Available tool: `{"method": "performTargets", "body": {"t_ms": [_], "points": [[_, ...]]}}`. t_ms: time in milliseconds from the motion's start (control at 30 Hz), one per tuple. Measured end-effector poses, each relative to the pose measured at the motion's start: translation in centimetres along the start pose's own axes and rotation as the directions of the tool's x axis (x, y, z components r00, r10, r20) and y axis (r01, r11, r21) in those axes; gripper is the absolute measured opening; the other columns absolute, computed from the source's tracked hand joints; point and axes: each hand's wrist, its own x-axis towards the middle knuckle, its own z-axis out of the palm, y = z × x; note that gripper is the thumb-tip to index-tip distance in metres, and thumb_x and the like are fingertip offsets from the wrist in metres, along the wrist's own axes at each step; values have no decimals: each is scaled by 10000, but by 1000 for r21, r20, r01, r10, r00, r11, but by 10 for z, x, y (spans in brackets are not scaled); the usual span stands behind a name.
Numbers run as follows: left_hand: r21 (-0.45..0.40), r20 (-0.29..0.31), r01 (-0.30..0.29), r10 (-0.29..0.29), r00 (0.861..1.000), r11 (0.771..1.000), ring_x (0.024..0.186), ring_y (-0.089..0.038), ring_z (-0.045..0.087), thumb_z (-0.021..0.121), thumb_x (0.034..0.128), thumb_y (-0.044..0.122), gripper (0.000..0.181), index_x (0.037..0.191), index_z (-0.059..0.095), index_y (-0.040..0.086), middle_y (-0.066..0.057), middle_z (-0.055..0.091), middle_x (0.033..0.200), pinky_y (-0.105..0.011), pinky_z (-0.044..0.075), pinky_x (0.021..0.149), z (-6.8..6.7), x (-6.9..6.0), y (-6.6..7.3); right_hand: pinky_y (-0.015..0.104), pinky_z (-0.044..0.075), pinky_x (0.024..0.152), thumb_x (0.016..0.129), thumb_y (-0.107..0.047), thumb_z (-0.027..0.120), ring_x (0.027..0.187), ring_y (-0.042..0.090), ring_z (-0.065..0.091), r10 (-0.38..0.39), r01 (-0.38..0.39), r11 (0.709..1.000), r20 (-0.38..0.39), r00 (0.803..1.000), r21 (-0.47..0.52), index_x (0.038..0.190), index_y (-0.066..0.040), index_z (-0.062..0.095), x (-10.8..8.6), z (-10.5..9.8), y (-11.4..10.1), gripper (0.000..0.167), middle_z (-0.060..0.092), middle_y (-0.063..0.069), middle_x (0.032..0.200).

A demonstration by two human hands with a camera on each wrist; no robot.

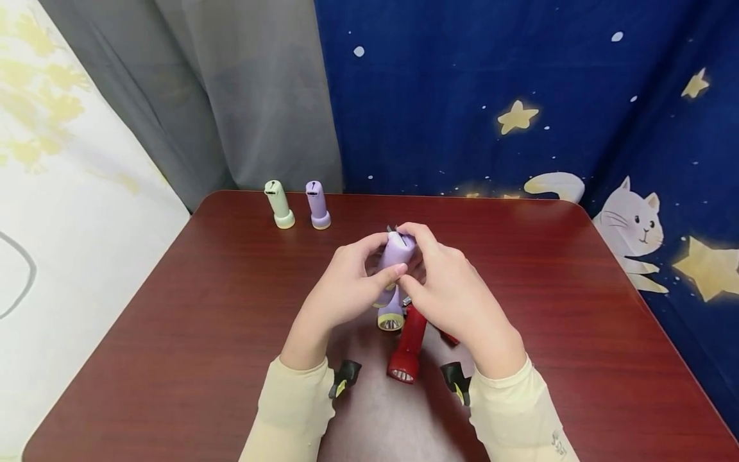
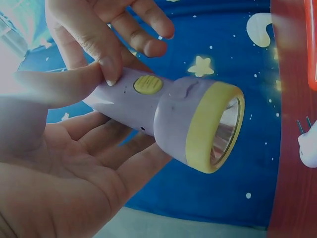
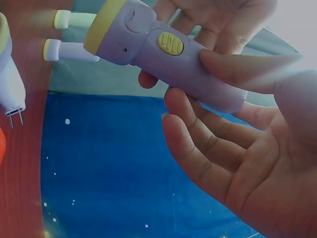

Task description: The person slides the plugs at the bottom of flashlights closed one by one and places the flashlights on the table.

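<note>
Both hands hold one purple flashlight (image 1: 396,251) above the table. In the left wrist view its yellow-rimmed head (image 2: 203,126) points right, and a yellow button (image 2: 148,85) faces the camera. My left hand (image 1: 349,282) grips the body, thumb on one side and fingers behind. My right hand (image 1: 453,289) pinches the tail end between thumb and fingers; in the right wrist view the flashlight (image 3: 198,79) lies across its fingers. Below the hands, a second purple flashlight (image 1: 390,314) and a red flashlight (image 1: 410,346) lie on the table.
A green flashlight (image 1: 280,205) and another purple flashlight (image 1: 318,205) stand at the table's back left. A further red object (image 1: 450,338) is partly hidden by the right hand. Grey and blue curtains (image 1: 427,96) hang behind the table (image 1: 190,333).
</note>
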Motion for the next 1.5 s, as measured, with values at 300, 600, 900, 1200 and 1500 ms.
{"method": "performTargets", "body": {"t_ms": [300,600,900,1200,1500], "points": [[-7,-121,-124,123,985,992,1073,-214,771,777,968,188,425,1370,669,100,-87,752,1240,-412,641,971,-3,3,5,390,632,768,957,-78,718,882,192,718,-43,40,998,-76,996,-49,1496,-159,434,4,-3,-7,615,746,87,1046],[-60,-215,-187,170,962,980,1061,-204,778,807,946,227,418,1343,707,144,-70,766,1215,-405,649,947,2,0,9,387,625,766,938,-75,721,859,203,697,-97,80,993,-198,975,-92,1481,-148,495,2,-2,-12,592,744,84,1063],[-86,-233,-214,189,954,973,932,-181,740,835,925,250,385,1290,739,173,-39,778,1114,-353,656,835,5,-4,15,359,599,726,913,-44,723,787,223,649,-144,125,988,-266,953,-87,1435,-139,555,-2,-3,-13,557,740,99,1002],[23,-234,-199,199,952,980,834,-159,710,826,934,305,332,1241,763,194,-16,787,1002,-328,632,735,8,-4,16,309,487,629,907,0,679,667,162,532,-136,125,990,-258,956,-59,1283,-75,604,-2,-4,-12,391,649,74,810],[-22,-234,-222,210,949,975,825,-164,717,841,912,278,309,1200,784,182,-40,788,984,-334,637,719,11,-4,12,307,464,582,867,3,670,589,164,506,-138,118,988,-242,960,-98,1151,-66,568,-3,-4,-14,310,720,96,858]]}}
